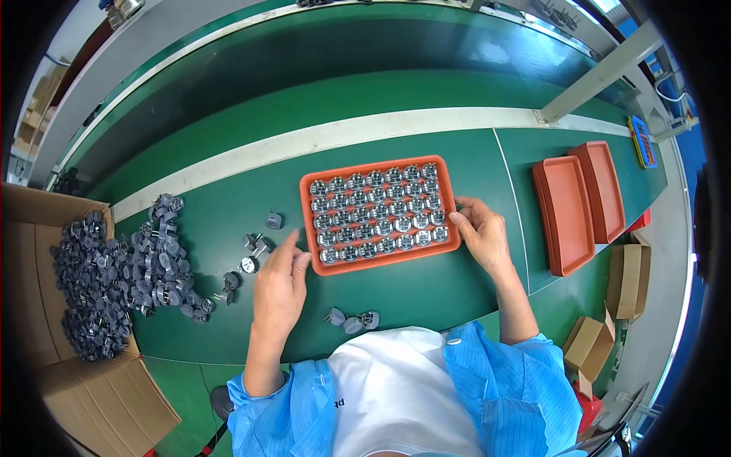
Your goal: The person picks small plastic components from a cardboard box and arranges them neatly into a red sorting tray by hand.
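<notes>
An orange-red tray (393,260) lies on the green work surface in front of me, filled with rows of small round silver-faced parts (378,195). My right hand (486,238) grips the tray's right rim, thumb on top and fingers around the far side. Beside the tray's lower left corner is my left hand (279,283), its fingers stretched out and holding nothing; whether a fingertip touches the rim I cannot tell. Several loose grey round parts with metal prongs (249,264) lie left of that hand. More grey parts (352,324) sit between the tray and my body.
A large pile of grey parts (156,263) spills from an open cardboard box (27,251) at the left. Two orange-red trays (565,213) overlap at the right, near a blue and yellow object (642,142). A pale ledge (343,135) and a slanted post (601,76) border the far side.
</notes>
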